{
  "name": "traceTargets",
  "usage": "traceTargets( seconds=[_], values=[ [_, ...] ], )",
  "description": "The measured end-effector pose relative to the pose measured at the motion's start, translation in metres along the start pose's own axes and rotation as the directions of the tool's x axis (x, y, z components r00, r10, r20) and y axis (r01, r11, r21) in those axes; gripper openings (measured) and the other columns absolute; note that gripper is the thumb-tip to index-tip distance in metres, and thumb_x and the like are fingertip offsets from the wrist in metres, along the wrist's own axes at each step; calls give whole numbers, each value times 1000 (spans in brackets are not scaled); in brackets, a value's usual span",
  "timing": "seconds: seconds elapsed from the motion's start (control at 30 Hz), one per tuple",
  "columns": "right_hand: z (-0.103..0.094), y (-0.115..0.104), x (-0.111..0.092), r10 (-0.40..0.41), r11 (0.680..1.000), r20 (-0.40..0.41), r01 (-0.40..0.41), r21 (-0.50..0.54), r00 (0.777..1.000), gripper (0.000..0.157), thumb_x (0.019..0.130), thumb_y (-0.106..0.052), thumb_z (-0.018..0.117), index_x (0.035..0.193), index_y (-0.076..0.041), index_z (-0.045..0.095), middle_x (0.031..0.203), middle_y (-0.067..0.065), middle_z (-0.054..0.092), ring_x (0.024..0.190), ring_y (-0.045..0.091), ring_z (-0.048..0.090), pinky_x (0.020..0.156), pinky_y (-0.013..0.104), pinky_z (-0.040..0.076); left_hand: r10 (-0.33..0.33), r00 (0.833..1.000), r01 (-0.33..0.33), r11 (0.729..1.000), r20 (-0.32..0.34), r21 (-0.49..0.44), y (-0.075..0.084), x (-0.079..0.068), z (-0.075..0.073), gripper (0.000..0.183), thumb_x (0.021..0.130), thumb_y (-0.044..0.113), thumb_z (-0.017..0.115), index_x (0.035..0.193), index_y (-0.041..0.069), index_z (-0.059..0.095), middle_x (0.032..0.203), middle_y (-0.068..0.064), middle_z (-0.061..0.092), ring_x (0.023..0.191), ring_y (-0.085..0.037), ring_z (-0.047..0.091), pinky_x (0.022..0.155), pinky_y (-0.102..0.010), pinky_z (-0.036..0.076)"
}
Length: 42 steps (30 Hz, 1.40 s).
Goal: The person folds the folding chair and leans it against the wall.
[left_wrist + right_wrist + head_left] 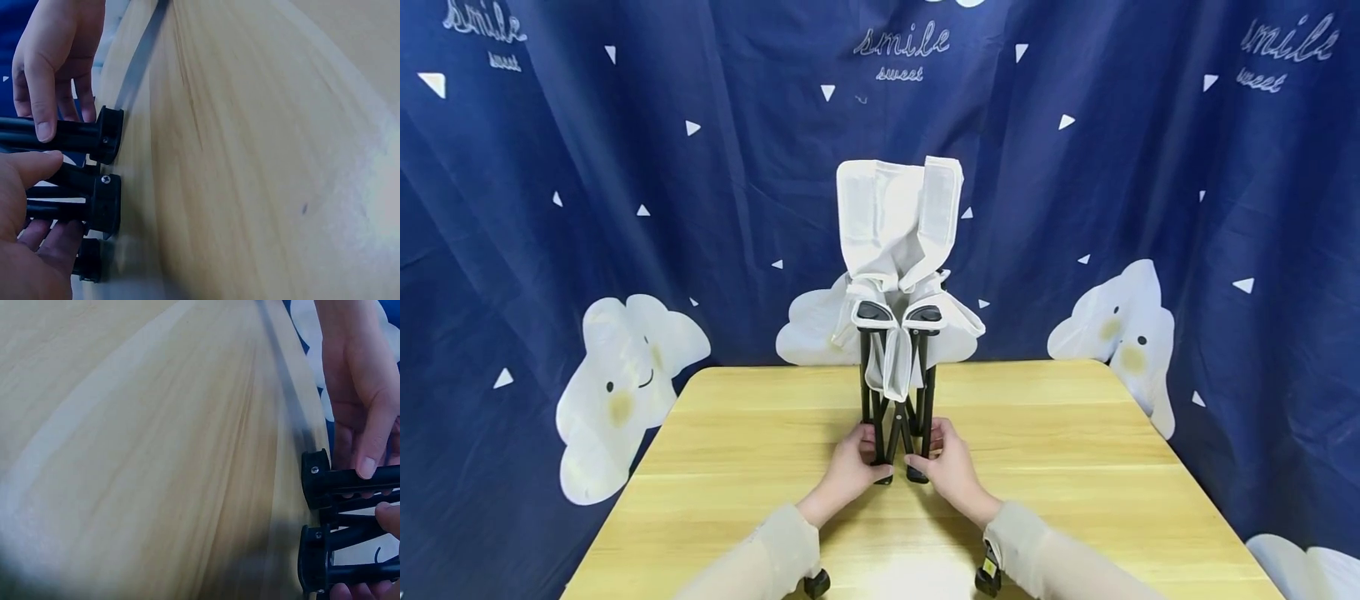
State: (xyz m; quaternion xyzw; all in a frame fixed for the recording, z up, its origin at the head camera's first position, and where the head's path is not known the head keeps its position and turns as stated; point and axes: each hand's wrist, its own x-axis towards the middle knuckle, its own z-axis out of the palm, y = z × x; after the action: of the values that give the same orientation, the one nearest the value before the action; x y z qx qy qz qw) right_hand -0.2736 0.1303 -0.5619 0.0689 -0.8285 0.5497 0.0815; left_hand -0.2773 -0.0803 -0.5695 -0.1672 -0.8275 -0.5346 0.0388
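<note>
A folding chair with white fabric (898, 208) and black legs (927, 400) stands upright on the table, its frame drawn close together. The fabric is bunched and creased above the legs, which cross below it. My left hand (847, 465) holds the near left leg just above its foot, thumb in front. On the other side, my right hand (953, 468) grips the near right leg at about the same height. Close up in the left wrist view, black plastic feet (105, 203) with screws sit at the leg ends. Some fingers are hidden behind the legs.
The light wooden table (1060, 433) has rounded far corners. Behind it hangs a dark blue curtain (760, 167) printed with white clouds, triangles and lettering. Black devices (988, 575) are worn under both wrists, close above the tabletop.
</note>
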Motion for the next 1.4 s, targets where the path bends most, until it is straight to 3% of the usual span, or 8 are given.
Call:
traceTargets(
  seconds=[0.23,0.6,0.83,1.03,1.4],
  values=[
    [-1,1,-4,-34,999,-13,34,-37,999,57,82,-7,91,130,1,61,105,17,72,95,24,68,77,24,60,5,1000,-5,1000,-29,9,1,-2,3,54,76,-1,95,119,-5,64,108,-17,73,102,-38,75,93,-47,66],
    [3,6,-5,-67,992,-16,65,-111,998,60,83,-11,94,133,-1,61,96,13,74,89,23,71,77,30,63,6,999,-5,1000,-53,21,-4,-1,5,49,75,-2,95,112,-4,63,102,-17,74,95,-32,76,87,-35,67],
    [4,8,-4,-101,985,-22,97,-142,995,60,84,-12,93,134,-1,62,97,14,74,90,26,71,80,35,65,14,998,-11,999,-67,53,-6,-1,10,50,78,-1,93,117,-4,62,105,-16,71,98,-29,71,90,-37,67],
    [5,9,2,-153,970,-16,147,-193,988,61,90,-14,89,140,2,59,104,16,74,91,28,72,78,35,66,35,997,-27,993,-67,118,-7,6,11,53,81,4,93,121,-5,60,108,-17,72,101,-30,71,90,-39,67],
    [8,11,18,-169,962,-34,158,-223,985,59,93,-13,86,142,3,56,110,17,76,92,31,75,79,37,67,66,996,-56,987,-58,148,-12,27,10,51,83,4,92,120,-5,58,106,-17,72,99,-30,72,89,-38,66]
  ],
)
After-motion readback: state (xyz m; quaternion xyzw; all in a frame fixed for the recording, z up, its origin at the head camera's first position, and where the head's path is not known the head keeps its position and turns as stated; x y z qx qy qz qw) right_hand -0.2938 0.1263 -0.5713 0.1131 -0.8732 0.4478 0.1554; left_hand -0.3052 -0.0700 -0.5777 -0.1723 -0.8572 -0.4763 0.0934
